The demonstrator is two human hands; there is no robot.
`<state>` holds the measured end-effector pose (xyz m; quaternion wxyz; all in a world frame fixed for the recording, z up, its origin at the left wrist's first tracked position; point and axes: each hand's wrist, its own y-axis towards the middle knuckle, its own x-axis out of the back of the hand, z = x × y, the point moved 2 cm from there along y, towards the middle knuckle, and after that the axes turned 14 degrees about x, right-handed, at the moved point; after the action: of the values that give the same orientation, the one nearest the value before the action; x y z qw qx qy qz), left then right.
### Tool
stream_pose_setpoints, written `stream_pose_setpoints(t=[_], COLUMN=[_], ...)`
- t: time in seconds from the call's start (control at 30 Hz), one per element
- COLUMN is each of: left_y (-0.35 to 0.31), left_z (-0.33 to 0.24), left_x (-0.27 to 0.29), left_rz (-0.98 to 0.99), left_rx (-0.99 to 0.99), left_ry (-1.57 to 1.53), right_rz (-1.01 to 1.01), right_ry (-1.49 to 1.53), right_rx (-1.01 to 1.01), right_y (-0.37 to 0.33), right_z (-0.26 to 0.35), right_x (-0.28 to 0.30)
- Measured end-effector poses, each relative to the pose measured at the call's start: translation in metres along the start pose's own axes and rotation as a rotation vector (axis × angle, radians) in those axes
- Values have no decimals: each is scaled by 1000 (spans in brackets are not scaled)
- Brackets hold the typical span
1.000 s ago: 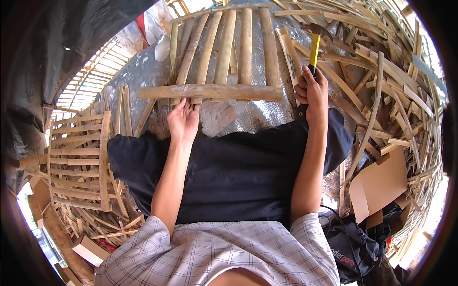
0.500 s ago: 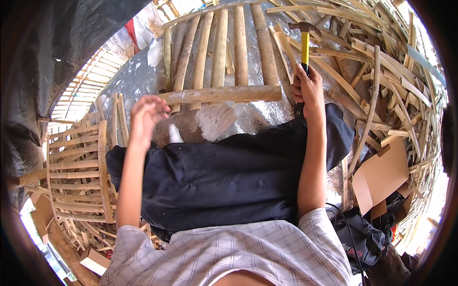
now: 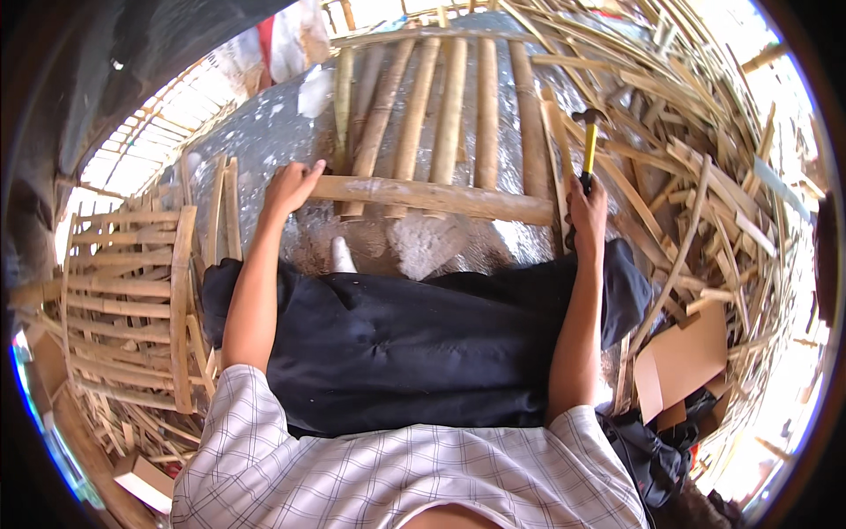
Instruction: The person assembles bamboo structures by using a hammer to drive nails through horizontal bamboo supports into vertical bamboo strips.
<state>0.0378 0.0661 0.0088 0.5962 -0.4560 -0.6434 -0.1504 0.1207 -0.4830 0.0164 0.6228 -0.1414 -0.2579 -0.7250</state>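
Clerk: Where is the workpiece, and what state is it in?

Inspector: The bamboo frame (image 3: 451, 115) lies in front of the person's knees. 7 slats run between a far bar (image 3: 423, 37) and a front bar (image 3: 441, 197). It is judged part-built: slats and bars are laid together, but those on the left lean and are unevenly spaced. Some ends project past the front bar; those on the right do not visibly do so. Squaring up appears outstanding. Whether any joint is fixed cannot be told.

Clerk: And the hands?

Inspector: The left hand (image 3: 293, 187) is closed about the front bar's left end, its fingers partly hidden. The right hand (image 3: 587, 212) grips a hammer (image 3: 590, 148) by its handle, head up, apart from the bar.

Clerk: Surface and room?

Inspector: A grey, white-spotted ground sheet (image 3: 238, 123) lies beneath. Split bamboo offcuts (image 3: 714, 203) heap on the right, with a cardboard box (image 3: 683, 361) and a black bag (image 3: 648, 458) nearer the person. A slatted bamboo panel (image 3: 183, 309) stands at left; daylight enters through a lattice wall (image 3: 145, 128) beyond.
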Motion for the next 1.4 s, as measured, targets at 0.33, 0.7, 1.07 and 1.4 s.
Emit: stream_pose_setpoints(t=[0.33, 0.7, 1.07, 1.4], left_y=[-16, -30, -67, -77], left_z=[-1, -10, 12, 12], left_x=[6, 12, 20, -3], left_rz=[-384, -525, -628, -472], left_rx=[18, -33, -26, -21], left_ry=[-44, -80, -55, 6], right_rz=[100, 126, 74, 156], right_ry=[171, -72, 29, 10], right_rx=[41, 251, 427, 354], right_y=[-8, -6, -21, -26], right_z=[29, 38, 61, 43], right_x=[-28, -23, -17, -13])
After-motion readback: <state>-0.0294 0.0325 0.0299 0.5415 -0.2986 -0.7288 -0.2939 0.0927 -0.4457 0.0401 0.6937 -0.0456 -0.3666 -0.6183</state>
